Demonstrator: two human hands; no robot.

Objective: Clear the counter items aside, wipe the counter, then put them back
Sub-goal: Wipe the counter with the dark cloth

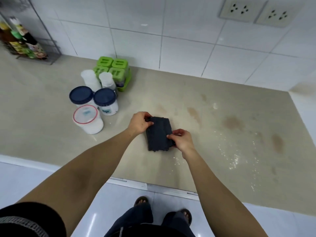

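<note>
Starting at the far left, a wire rack of sauce bottles (22,40) stands against the white tiled wall (136,19), apparently not part of the clearing. Next to the right, the counter items sit bunched together on the beige stone counter (42,134): a clear round plastic tub with a red-rimmed lid (86,118) nearest the front edge, two white jars with dark blue screw lids (94,99) behind it, two tall white plastic containers (98,80) behind those, and a green tray of four green-lidded spice boxes (113,69) nearest the wall. Judging by that tight cluster, the clearing step looks finished.

At the middle, the left hand (139,124) pinches the far left corner of a dark grey folded microfibre cloth (158,133), fingers curled closed on the fabric. The cloth lies flat on the counter between both hands. The right hand (183,140) grips the cloth's near right edge, thumb and fingers likewise closed on it. This looks like folding or straightening the cloth before wiping.

Further right, brownish stains (233,123) and scattered white specks and wet streaks (234,158) mark the open surface, so the wiping seems barely begun or not yet begun. Two wall sockets (256,12) sit high on the right. Wiping that soiled stretch, then returning the containers, remains.
</note>
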